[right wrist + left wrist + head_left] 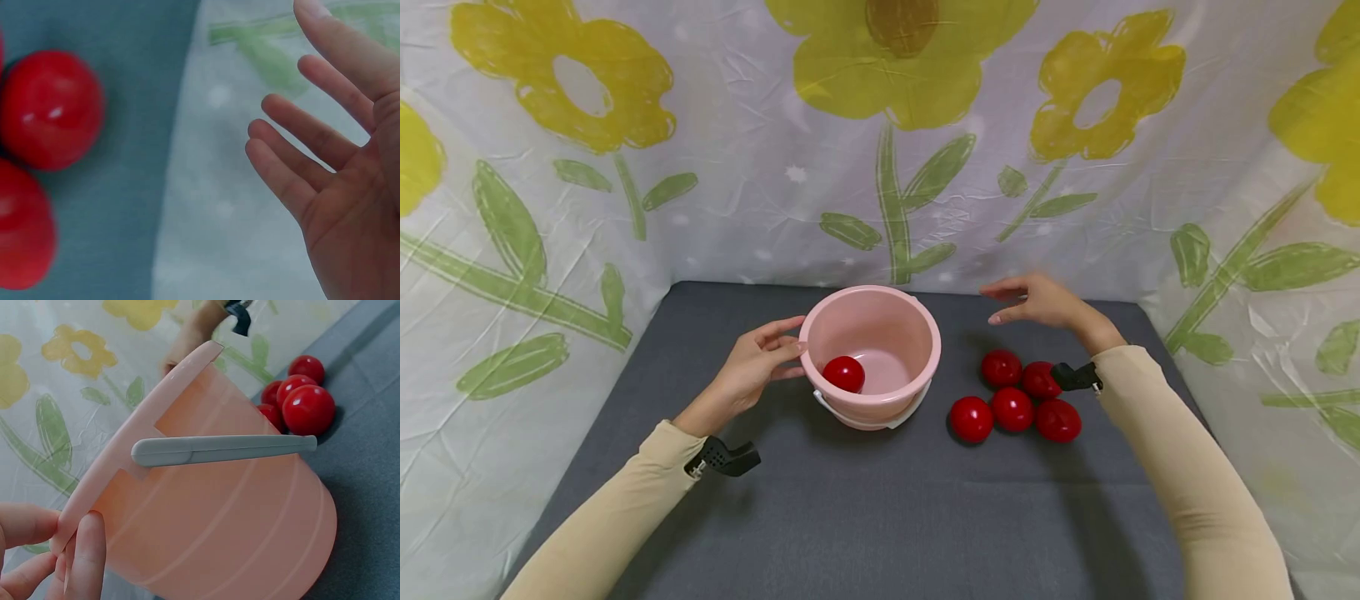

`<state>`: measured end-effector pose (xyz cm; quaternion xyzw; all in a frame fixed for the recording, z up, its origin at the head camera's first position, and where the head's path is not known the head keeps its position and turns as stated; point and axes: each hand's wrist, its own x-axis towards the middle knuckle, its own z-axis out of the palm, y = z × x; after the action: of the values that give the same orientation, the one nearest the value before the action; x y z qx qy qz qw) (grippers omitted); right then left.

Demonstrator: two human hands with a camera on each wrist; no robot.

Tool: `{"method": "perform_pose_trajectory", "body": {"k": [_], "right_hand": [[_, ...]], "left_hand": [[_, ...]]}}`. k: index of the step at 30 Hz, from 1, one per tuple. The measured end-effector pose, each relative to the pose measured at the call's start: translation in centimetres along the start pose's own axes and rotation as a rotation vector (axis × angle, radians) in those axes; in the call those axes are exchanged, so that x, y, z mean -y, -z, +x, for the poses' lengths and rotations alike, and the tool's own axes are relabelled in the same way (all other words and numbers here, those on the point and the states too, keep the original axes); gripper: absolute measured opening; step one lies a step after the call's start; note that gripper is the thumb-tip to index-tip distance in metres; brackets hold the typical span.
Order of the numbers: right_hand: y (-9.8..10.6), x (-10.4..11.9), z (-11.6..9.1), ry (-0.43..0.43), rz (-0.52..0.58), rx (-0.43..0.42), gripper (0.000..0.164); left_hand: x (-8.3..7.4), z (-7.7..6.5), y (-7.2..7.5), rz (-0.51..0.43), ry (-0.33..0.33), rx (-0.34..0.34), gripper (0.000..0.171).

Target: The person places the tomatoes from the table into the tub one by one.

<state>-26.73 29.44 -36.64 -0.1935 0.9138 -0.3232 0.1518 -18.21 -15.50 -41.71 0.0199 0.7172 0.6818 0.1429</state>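
Right now my left hand [752,367] pinches the rim of the bucket [880,321] on its left side, thumb against fingers. My right hand [1048,302] hangs in the air to the bucket's right, fingers spread, holding nothing. One ball [843,374] sits inside the bucket, towards its near left; five loose balls [1012,409] cluster on the table [880,517] to its right. They look smooth and round, so a clumsy touch on one could set its neighbours rolling away from the bucket. My right wrist camera [1075,377] could knock them too if I drop that arm carelessly. Since I hold the bucket only at one edge, a hard tug might tip it and send the inside ball rolling.
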Motion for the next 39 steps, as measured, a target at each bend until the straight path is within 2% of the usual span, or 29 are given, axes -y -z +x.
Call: {"method": "perform_pose_trajectory", "body": {"k": [8, 11, 16, 21, 25, 39], "right_hand": [[-2.2, -3.6, -0.6, -0.060, 0.027, 0.064, 0.060], [-3.1, -4.5, -0.5, -0.092, 0.047, 0.090, 0.061], [-4.5, -5.5, -0.4, -0.097, 0.041, 0.148, 0.062], [-5.3, -5.9, -0.5, -0.122, 0.048, 0.187, 0.060], [-5.6, -6.1, -0.7, -0.122, 0.010, 0.201, 0.058], [-5.8, -5.9, -1.1, -0.094, -0.040, 0.180, 0.052]], "left_hand": [[0.1, 0.1, -0.1, 0.000, -0.002, -0.011, 0.057], [0.1, 0.0, -0.1, 0.006, -0.003, -0.015, 0.057], [0.1, 0.0, -0.1, 0.008, -0.001, -0.015, 0.057], [0.2, 0.1, -0.1, 0.002, 0.001, -0.016, 0.057], [0.2, 0.1, -0.1, 0.001, -0.004, -0.019, 0.056], [0.2, 0.1, -0.1, 0.000, -0.009, -0.016, 0.055]]}}
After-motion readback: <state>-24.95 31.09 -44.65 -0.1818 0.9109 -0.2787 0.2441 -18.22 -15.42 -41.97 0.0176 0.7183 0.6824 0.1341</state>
